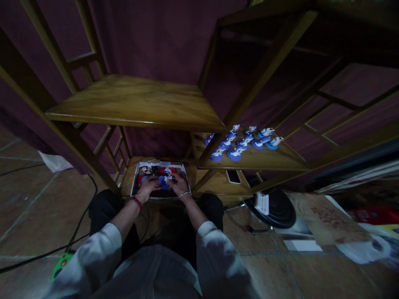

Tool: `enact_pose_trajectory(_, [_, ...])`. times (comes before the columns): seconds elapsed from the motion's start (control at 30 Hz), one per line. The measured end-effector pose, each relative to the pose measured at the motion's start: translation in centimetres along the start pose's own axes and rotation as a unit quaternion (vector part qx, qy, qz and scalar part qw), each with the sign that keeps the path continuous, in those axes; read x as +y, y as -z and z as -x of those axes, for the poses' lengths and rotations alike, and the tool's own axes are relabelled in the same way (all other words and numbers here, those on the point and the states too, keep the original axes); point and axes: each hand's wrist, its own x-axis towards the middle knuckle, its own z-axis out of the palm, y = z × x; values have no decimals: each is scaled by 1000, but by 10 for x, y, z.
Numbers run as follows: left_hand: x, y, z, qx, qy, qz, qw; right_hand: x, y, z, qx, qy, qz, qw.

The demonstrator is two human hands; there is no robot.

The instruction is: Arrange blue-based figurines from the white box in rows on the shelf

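A shallow white box [134, 182] on the low shelf holds several small figurines. Both my hands reach into it from the front. Between them is a purple-and-white figurine [163, 182]. My left hand [149, 185], with a red bead bracelet at the wrist, has its fingers closed at the figurine's purple side. My right hand [178, 185], with a thin bangle, grips its whitish side with curled fingers. Red figurines [166, 170] lie behind it, and dark-and-red ones [146, 170] lie at the back left of the box. Fingers and dim light hide some detail.
Several purple, blue and pink figurines [241, 143] stand on the raised shelf [264, 161] at the right. A wooden shelf board [140, 101] overhangs the box. A phone [233, 177] lies on the low shelf. A black round stool [277, 209] stands at the right; cables cross the floor at left.
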Motion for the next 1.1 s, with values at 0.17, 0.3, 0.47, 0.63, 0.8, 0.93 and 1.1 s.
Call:
enact_pose_trajectory(0.17, [-2,0,0,-7,-7,50,999,-7,3,4,12,18,7,1000])
enact_pose_trajectory(0.3, [-1,-1,2,-8,-2,108,994,-12,6,7,21,36,-2,999])
enact_pose_trajectory(0.47, [0,-2,7,-25,-5,170,985,-12,4,8,37,66,-33,997])
enact_pose_trajectory(0.63, [-2,-2,6,-26,-11,208,978,-12,4,10,40,77,-53,995])
enact_pose_trajectory(0.8, [-8,-1,3,-45,-28,228,972,-15,4,11,47,74,-57,995])
enact_pose_trajectory(0.93, [-11,2,0,-68,-20,241,968,-14,4,11,41,75,-72,994])
enact_pose_trajectory(1.1, [-12,4,-2,-80,-19,257,963,-11,3,11,42,89,-95,991])
